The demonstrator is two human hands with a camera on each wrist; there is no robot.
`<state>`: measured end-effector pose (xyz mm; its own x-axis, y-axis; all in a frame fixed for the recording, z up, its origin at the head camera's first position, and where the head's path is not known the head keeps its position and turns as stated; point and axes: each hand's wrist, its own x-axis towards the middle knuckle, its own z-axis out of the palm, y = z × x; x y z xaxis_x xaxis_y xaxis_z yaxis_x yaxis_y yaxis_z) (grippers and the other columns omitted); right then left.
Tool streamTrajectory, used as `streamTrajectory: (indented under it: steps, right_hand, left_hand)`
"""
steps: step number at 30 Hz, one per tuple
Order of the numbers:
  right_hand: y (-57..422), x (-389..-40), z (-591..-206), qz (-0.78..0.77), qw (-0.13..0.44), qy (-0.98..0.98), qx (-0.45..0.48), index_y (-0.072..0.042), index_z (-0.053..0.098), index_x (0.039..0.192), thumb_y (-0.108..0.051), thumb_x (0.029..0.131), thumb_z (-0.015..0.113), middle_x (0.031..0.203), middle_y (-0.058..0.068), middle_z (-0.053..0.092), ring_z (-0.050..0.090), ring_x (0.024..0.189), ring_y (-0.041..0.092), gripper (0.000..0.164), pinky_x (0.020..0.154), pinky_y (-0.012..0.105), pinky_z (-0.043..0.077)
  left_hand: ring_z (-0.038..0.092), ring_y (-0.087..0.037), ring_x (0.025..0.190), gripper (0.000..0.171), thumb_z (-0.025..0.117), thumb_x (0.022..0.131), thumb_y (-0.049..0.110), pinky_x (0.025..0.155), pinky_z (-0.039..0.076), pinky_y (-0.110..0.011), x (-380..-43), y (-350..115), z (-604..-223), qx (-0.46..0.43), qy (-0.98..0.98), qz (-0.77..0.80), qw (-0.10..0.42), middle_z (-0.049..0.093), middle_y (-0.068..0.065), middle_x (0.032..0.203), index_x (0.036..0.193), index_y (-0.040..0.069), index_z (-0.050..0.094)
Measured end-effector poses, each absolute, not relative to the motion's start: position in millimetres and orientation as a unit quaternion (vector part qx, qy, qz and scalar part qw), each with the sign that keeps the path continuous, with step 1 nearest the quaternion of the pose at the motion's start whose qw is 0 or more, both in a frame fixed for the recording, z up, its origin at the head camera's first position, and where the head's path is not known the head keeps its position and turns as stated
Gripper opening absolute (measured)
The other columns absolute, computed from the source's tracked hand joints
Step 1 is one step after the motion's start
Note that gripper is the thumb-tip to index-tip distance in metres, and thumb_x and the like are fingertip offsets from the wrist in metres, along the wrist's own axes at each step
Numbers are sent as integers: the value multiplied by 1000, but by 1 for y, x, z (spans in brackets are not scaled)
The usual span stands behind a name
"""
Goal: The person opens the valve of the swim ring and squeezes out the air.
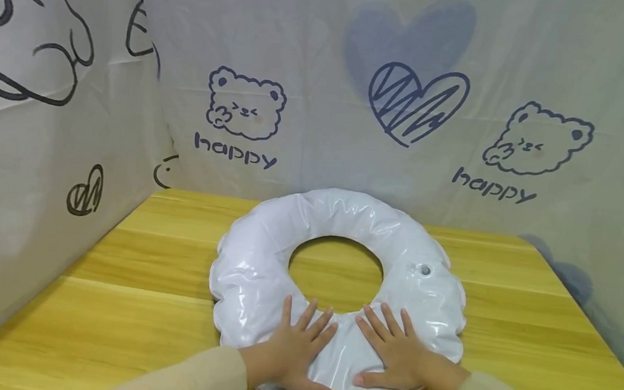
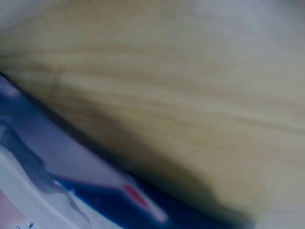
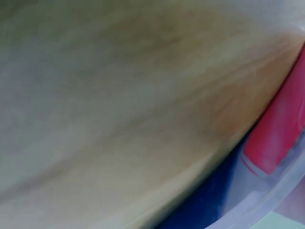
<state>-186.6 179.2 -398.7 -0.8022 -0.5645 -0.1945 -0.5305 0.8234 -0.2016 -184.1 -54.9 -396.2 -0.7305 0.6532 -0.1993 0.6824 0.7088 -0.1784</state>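
A white inflatable swim ring (image 1: 254, 246) lies flat on the wooden table, puffed up and wrinkled along its seams. Its small round valve (image 1: 425, 270) shows on the right side. My left hand (image 1: 298, 352) rests palm down on the near left part, fingers spread. On the near right part, my right hand (image 1: 399, 359) presses with its fingers spread too. In the left wrist view the ring's side (image 2: 71, 157) is dark blue and white with a red mark. A red and blue patterned side (image 3: 276, 129) shows in the right wrist view. Neither hand appears in the wrist views.
The yellow wood-grain table (image 1: 142, 291) extends on both sides of the ring. Behind it hangs a pale cloth (image 1: 327, 147) printed with bears, hearts and the word "happy". Another stretch of printed cloth (image 1: 26, 151) borders the table on the left.
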Motion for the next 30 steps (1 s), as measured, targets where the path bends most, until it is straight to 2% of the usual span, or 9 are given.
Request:
streamTrajectory:
  steps: [5, 9, 16, 23, 30]
  right_hand:
    - [185, -186, -394, -82, 127, 943, -298, -10, 21, 148, -66, 86, 42, 156, 15, 12, 4, 141, 44, 86, 107, 66, -1]
    - [195, -190, -394, -87, 103, 944, -300, -14, 26, 147, -62, 89, 40, 155, 11, 18, 8, 142, 40, 77, 108, 63, -4]
    - [203, -196, -400, -86, 81, 948, -295, -10, 22, 148, -67, 83, 46, 156, 15, 13, 1, 142, 42, 89, 109, 57, -14]
    - [199, -200, -398, -59, 111, 949, -289, -12, 20, 148, -71, 82, 44, 156, 14, 11, -1, 143, 41, 92, 107, 62, -10]
    - [201, -199, -392, -48, 129, 949, -283, -14, 20, 149, -71, 81, 45, 157, 12, 11, 1, 143, 40, 93, 108, 62, -6]
  left_hand:
    - [9, -34, 144, 98, 28, 75, 84, 106, 6, -68, -190, -65, -405, 390, 916, -84, 42, 12, -4, 157, 150, 22, 18]
    - [8, -38, 143, 96, 29, 74, 85, 106, 4, -68, -194, -83, -408, 390, 917, -76, 21, 12, -8, 157, 149, 25, 21]
    - [3, -47, 140, 98, 34, 69, 88, 99, 1, -75, -197, -96, -399, 341, 933, -103, 42, 6, -14, 157, 148, 33, 16]
    - [3, -46, 141, 101, 33, 67, 90, 99, 1, -75, -198, -97, -401, 331, 936, -108, 49, 6, -12, 157, 149, 33, 15]
    - [4, -44, 141, 102, 31, 65, 91, 100, 2, -74, -196, -95, -400, 326, 936, -121, 49, 7, -11, 157, 149, 35, 14]
